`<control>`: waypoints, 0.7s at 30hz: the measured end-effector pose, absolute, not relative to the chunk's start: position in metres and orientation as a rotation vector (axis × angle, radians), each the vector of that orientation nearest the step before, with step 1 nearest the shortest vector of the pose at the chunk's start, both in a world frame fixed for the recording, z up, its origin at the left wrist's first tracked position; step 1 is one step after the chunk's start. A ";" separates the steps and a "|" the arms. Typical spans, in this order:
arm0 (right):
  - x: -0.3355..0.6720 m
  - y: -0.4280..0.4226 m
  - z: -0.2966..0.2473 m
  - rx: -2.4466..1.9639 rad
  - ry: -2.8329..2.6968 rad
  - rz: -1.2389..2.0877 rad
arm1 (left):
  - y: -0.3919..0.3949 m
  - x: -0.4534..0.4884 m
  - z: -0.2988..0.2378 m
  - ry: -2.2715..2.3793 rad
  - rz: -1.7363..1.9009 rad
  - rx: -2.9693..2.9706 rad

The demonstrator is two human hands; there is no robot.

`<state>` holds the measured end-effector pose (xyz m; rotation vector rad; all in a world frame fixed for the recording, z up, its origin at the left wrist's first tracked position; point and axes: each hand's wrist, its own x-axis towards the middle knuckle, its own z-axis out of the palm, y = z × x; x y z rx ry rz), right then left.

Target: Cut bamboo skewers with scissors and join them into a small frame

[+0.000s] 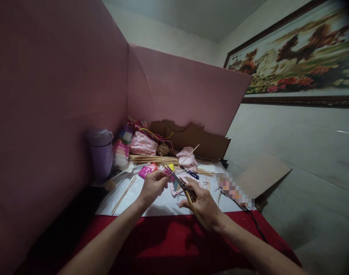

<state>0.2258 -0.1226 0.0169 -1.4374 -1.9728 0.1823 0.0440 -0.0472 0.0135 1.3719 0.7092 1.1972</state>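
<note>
My left hand [153, 186] pinches a thin wooden stick [186, 156] that slants up and to the right over the table. My right hand [202, 204] grips a pair of scissors [178, 181] with tan handles. The scissor blades point up-left and meet the stick close to my left fingertips. Both hands hover over a white sheet [163, 204] lying on a red tablecloth [174, 240].
A bundle of wooden sticks [153, 159], a ball of twine [163, 149], pink cloth pieces [142, 144] and a pink packet [147, 170] lie behind my hands. A purple cup [101, 154] stands at the left. Pink partition boards [77, 88] wall the left and back. Brown cardboard [203, 141] leans at the back.
</note>
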 end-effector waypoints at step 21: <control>0.242 -0.125 0.017 -1.098 -2.171 0.358 | -0.049 0.022 0.025 0.395 0.538 1.073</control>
